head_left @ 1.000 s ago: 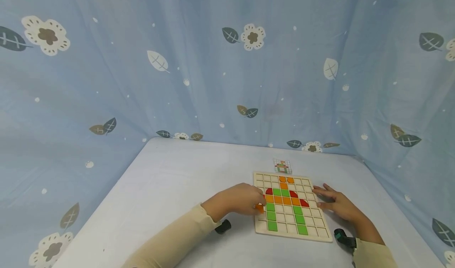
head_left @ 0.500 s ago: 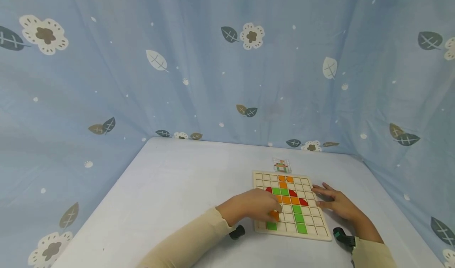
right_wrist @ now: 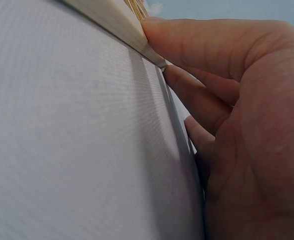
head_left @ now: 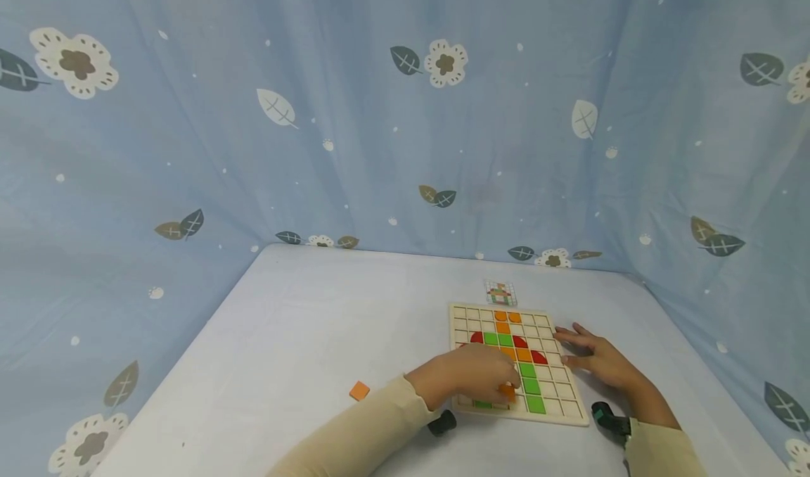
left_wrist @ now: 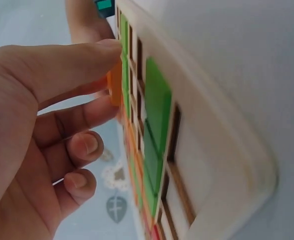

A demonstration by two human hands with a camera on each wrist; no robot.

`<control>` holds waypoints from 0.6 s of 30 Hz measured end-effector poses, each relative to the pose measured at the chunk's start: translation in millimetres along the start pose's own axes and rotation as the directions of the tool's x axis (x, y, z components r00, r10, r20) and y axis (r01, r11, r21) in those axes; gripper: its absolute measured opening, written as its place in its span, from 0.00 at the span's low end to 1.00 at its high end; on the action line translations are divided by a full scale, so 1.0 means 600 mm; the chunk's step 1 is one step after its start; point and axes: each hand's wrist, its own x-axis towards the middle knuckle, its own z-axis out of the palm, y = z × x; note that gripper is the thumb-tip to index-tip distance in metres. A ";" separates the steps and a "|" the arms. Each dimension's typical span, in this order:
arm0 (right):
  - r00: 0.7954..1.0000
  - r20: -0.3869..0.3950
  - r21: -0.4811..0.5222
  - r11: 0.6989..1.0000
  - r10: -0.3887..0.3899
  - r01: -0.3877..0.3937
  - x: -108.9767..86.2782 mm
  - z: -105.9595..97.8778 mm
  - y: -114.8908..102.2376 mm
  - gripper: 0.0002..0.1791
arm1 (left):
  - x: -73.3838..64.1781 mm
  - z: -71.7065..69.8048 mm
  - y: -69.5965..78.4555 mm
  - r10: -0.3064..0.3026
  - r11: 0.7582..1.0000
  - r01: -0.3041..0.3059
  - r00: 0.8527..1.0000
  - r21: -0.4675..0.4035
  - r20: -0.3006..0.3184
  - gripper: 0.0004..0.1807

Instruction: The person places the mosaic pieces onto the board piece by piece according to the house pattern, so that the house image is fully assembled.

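Note:
My left hand (head_left: 477,373) is over the lower middle of the wooden grid board (head_left: 557,412), pinching an orange tile (head_left: 507,392) between thumb and fingers. In the left wrist view the orange tile (left_wrist: 115,84) stands on edge near the grid, while the other fingers curl below. Green tiles (left_wrist: 157,102) fill cells beside it. At the board's right edge rests my right hand (head_left: 598,359), fingers spread. In the right wrist view its thumb and index fingertips touch the board's rim (right_wrist: 118,24). Red quarter-round pieces (head_left: 520,342), green squares and orange pieces form a figure, partly hidden by my left hand.
A small pattern card (head_left: 500,293) lies behind the board. One loose orange square (head_left: 359,391) is on the white table (head_left: 304,322), left of my forearm. Blue patterned cloth (head_left: 354,111) rises behind the table.
My left hand has carried the orange tile rightward from the board's left side to the lower middle. The loose orange square came into view behind the sleeve. My right hand stays put.

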 end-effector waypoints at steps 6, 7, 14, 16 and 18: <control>1.000 -0.002 -0.003 1.000 0.000 0.000 0.001 0.002 -0.002 0.38 | 0.010 0.009 0.009 0.006 1.000 -0.006 1.000 0.014 0.018 0.05; 1.000 -0.001 -0.001 1.000 -0.001 0.001 0.001 0.001 -0.002 0.38 | 0.012 0.010 0.010 0.005 1.000 -0.005 1.000 0.016 0.022 0.04; 1.000 -0.006 -0.004 1.000 -0.012 0.012 0.002 0.001 -0.002 0.36 | 0.021 0.011 0.016 -0.017 1.000 0.017 0.999 -0.001 0.040 0.05; 1.000 -0.008 -0.005 1.000 -0.012 0.012 0.002 0.001 -0.001 0.36 | 0.025 0.011 0.018 -0.023 1.000 0.024 0.999 -0.010 0.045 0.06; 1.000 -0.009 -0.002 1.000 -0.011 0.011 0.002 0.001 0.000 0.37 | 0.029 0.013 0.019 -0.029 0.999 0.030 0.998 -0.021 0.050 0.06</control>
